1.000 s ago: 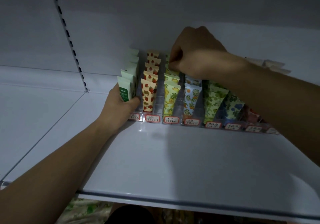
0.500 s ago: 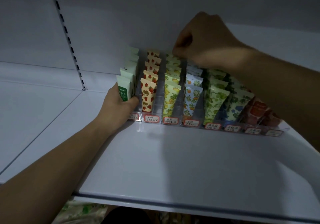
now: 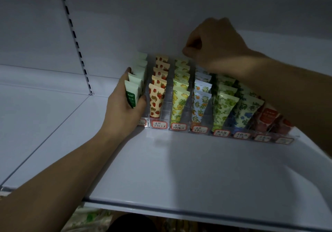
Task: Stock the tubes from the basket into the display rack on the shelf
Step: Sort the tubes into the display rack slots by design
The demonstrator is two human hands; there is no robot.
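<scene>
Lifting clear of the rows it was reaching into a moment ago, the right hand (image 3: 213, 43) is now hovering above the back of the rack, fingers curled tight with no tube visible in them, which suggests a tube has just been seated and this hand is coming away for the next one. Going from the left, the left hand (image 3: 124, 104) is staying wrapped around the front white tube with the green label (image 3: 131, 95), thumb on its near side, steadying the leftmost lane of the clear plastic display rack (image 3: 181, 126) on the white metal shelf (image 3: 197, 169). Beside it, the strawberry-printed tubes (image 3: 156, 98) are standing in a full lane, then the yellow pineapple-printed tubes (image 3: 179, 104), the orange-blossom tubes (image 3: 200, 104), the green lime-printed tubes (image 3: 223, 108), the blue-flowered tubes (image 3: 247, 111) and the red tubes (image 3: 267, 118). Every lane is looking well filled, so the stocking is probably near its end. No basket is in view.
</scene>
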